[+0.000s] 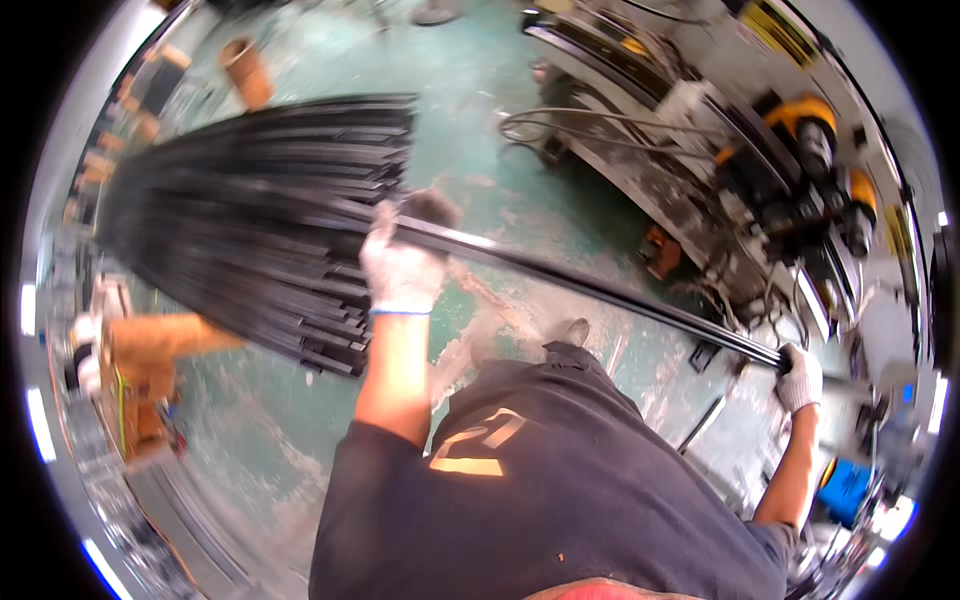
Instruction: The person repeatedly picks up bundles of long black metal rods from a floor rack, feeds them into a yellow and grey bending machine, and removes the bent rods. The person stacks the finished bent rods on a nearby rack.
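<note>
Head view: bar [590, 287] slants across the body's front, left hand [405, 262] with fingers wrapped round it beside the stack [250, 220], right hand [800, 380] likewise near its right end; best moved level, hands together, without scraping.

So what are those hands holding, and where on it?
A long black bar: right hand toward its right end, left hand farther left along it.

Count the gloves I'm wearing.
2: one on your left hand, beside the black stack; one on your right hand, closed around the black bar. Both are in view.
</note>
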The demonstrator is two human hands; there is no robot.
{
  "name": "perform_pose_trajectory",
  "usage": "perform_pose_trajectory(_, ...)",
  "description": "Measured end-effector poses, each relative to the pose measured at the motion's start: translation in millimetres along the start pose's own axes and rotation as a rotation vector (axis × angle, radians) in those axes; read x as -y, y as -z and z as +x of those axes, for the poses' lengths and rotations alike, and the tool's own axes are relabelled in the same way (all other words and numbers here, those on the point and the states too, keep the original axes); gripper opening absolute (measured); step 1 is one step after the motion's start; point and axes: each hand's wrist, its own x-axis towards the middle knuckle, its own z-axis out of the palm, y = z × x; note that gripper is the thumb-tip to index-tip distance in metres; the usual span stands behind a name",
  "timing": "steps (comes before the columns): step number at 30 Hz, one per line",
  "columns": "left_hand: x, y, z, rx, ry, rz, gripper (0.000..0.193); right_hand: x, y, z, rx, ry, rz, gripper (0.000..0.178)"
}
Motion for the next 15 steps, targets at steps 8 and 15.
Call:
perform_pose_trajectory(8,128.8,-58.3,-1.9,-0.162,0.158,0.062,0.018,-16.9,-57.0,13.8,-0.546,0.057,0.101,0.008)
perform_pose_trajectory(15,156.2,-142.9,66.9,0.156,0.080,0.335,0.027,-240.7,-124.6,9.5,-0.663,-0.513,-0.025,0.028)
